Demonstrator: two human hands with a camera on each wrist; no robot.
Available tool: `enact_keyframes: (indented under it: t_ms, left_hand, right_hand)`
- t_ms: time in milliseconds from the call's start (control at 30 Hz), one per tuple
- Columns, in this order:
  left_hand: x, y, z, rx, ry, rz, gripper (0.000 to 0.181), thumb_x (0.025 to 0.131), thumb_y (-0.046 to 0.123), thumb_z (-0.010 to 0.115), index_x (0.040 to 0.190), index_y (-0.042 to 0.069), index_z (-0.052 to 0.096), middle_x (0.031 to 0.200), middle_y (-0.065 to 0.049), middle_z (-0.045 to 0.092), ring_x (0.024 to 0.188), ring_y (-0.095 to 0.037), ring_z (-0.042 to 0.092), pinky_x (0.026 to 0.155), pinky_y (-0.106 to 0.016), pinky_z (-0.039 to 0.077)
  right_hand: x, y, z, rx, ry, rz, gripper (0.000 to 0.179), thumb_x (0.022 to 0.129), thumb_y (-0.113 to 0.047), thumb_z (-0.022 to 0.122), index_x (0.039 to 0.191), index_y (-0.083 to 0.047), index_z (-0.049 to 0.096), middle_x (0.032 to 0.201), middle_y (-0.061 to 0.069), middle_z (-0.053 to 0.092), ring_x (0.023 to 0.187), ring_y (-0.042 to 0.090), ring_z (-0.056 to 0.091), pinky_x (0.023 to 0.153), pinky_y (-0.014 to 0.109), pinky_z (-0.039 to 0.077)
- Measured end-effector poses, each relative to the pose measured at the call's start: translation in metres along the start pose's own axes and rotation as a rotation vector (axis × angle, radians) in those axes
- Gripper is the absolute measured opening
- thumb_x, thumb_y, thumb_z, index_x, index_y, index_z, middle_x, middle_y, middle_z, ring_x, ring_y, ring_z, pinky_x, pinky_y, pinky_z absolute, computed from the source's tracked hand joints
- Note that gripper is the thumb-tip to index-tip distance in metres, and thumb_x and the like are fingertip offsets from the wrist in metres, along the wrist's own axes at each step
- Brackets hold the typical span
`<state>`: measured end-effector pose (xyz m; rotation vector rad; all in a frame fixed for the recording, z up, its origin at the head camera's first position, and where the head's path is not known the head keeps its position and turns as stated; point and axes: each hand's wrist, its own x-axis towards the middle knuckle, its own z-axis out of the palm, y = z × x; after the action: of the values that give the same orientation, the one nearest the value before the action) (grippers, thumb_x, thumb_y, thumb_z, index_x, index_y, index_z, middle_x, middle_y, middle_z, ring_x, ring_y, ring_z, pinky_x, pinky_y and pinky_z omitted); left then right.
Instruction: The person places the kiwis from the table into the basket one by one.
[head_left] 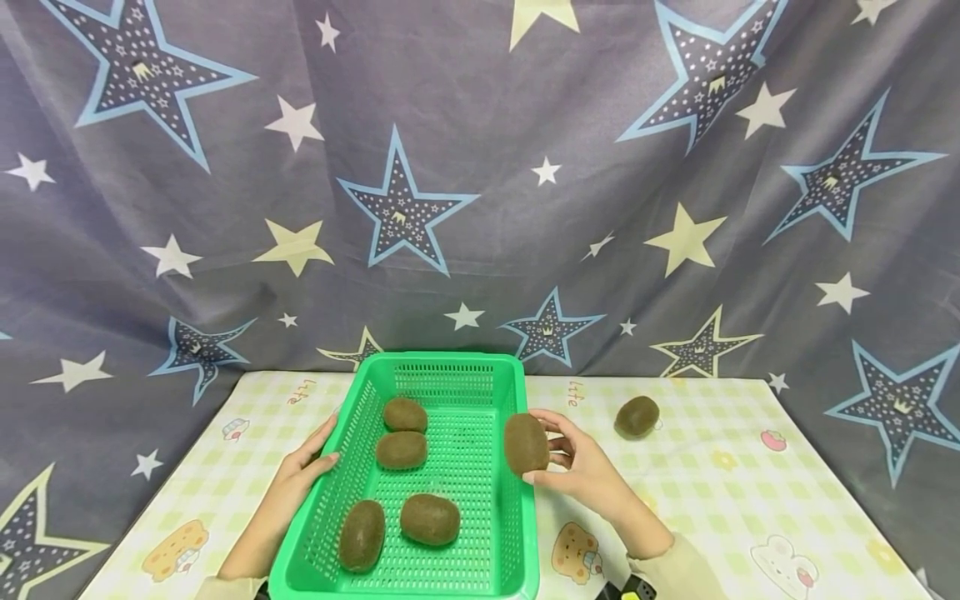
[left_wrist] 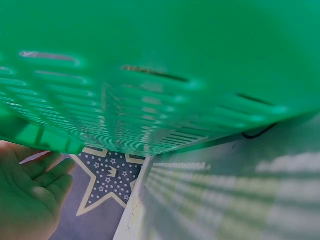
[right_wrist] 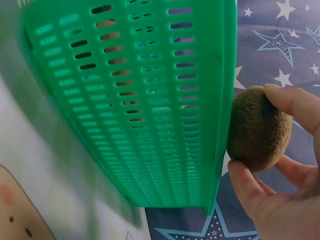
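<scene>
My right hand (head_left: 581, 467) pinches a brown fuzzy kiwi (head_left: 527, 444) between thumb and fingers, over the right rim of a green plastic basket (head_left: 531, 533). The right wrist view shows this kiwi (right_wrist: 259, 129) beside the basket's rim, the thumb and fingertips on its ends. On the left side, my left hand (head_left: 292, 483) holds the basket's rim, thumb on top and fingers against the outside. Inside the basket lie several kiwis: two near the back left, one kiwi (head_left: 362, 536) front left and another kiwi (head_left: 431, 520) front centre.
A lone kiwi (head_left: 637, 416) lies on the checked tablecloth (head_left: 697, 500) to the right of the basket. Behind the table hangs a grey star-patterned curtain (head_left: 480, 108). Slotted basket wall fills most of the left wrist view.
</scene>
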<state>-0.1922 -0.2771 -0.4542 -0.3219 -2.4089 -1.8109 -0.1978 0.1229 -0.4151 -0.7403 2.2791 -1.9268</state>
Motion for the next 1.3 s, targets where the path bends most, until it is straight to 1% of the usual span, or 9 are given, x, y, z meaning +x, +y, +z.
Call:
enact_keyframes:
  t_ms: [100,200,333,433,467,833,1100,1200,1300]
  left_hand:
    - [0.0,-0.001,0.0,0.001,0.002,0.019,0.055,0.097,0.012,0.049,0.147,-0.001,0.027,0.152,-0.026,0.016,0.12,0.018,0.026,0.089,-0.004,0.032]
    - [0.0,-0.001,0.001,0.001,0.0,0.015,0.055,0.098,0.012,0.049,0.147,0.0,0.027,0.153,-0.024,0.016,0.122,0.016,0.026,0.089,-0.004,0.032]
    - [0.0,0.0,0.0,-0.001,-0.01,-0.018,0.056,0.098,0.014,0.049,0.148,0.003,0.027,0.155,-0.021,0.015,0.139,-0.01,0.019,0.09,-0.004,0.031]
    - [0.001,0.002,0.0,-0.001,-0.015,-0.038,0.057,0.098,0.014,0.049,0.148,0.004,0.026,0.155,-0.019,0.014,0.14,-0.033,0.012,0.089,-0.003,0.031]
    - [0.001,0.002,0.0,-0.001,-0.014,-0.041,0.057,0.098,0.014,0.049,0.148,0.004,0.026,0.155,-0.019,0.014,0.139,-0.036,0.012,0.089,-0.003,0.031]
    - [0.002,0.002,-0.001,0.001,-0.013,-0.063,0.057,0.097,0.015,0.05,0.149,0.005,0.026,0.156,-0.017,0.015,0.139,-0.038,0.011,0.089,-0.003,0.03]
    - [0.001,0.002,0.0,-0.002,-0.01,-0.061,0.057,0.097,0.016,0.05,0.148,0.004,0.027,0.155,-0.018,0.015,0.141,-0.026,0.014,0.09,-0.003,0.03]
    - [0.001,0.002,0.0,-0.002,-0.009,-0.064,0.057,0.098,0.016,0.05,0.148,0.005,0.027,0.156,-0.017,0.015,0.141,-0.024,0.014,0.089,-0.003,0.031]
    - [0.001,0.003,0.0,-0.001,-0.008,-0.073,0.057,0.097,0.016,0.05,0.149,0.005,0.027,0.156,-0.016,0.015,0.141,-0.029,0.013,0.089,-0.003,0.031]
  right_hand:
    - [0.0,0.0,0.003,-0.002,-0.013,-0.005,0.076,0.074,-0.005,0.078,0.14,-0.005,0.04,0.13,0.019,0.047,0.1,0.025,0.057,0.089,0.025,0.047]
    - [0.0,0.0,0.005,-0.004,-0.022,-0.012,0.075,0.075,-0.006,0.078,0.14,-0.004,0.04,0.127,0.019,0.05,0.101,0.025,0.056,0.09,0.024,0.047]
    - [0.0,-0.001,0.008,-0.012,-0.028,-0.026,0.074,0.075,-0.006,0.077,0.139,-0.003,0.041,0.122,0.019,0.052,0.1,0.024,0.056,0.09,0.025,0.047]
    - [0.001,0.001,0.009,-0.03,-0.03,-0.034,0.073,0.076,-0.007,0.077,0.139,-0.003,0.042,0.121,0.018,0.053,0.101,0.025,0.056,0.09,0.025,0.047]
    - [0.001,0.001,0.009,-0.037,-0.032,-0.038,0.072,0.076,-0.007,0.077,0.139,-0.004,0.042,0.121,0.018,0.053,0.102,0.026,0.056,0.09,0.026,0.047]
    - [0.002,0.003,0.011,-0.128,-0.042,-0.026,0.073,0.077,-0.017,0.078,0.14,-0.007,0.042,0.125,0.011,0.053,0.107,0.026,0.053,0.092,0.03,0.045]
    - [0.0,0.007,0.01,-0.092,-0.054,-0.069,0.065,0.081,-0.01,0.073,0.137,-0.001,0.043,0.13,0.025,0.049,0.111,0.037,0.049,0.095,0.029,0.044]
    - [-0.002,0.01,0.007,-0.075,-0.029,-0.071,0.062,0.081,-0.007,0.073,0.135,0.002,0.044,0.13,0.024,0.049,0.112,0.038,0.049,0.095,0.028,0.045]
    - [-0.006,0.013,0.003,-0.079,0.023,-0.063,0.058,0.08,-0.007,0.073,0.132,0.001,0.048,0.127,0.021,0.053,0.11,0.033,0.051,0.094,0.028,0.045]
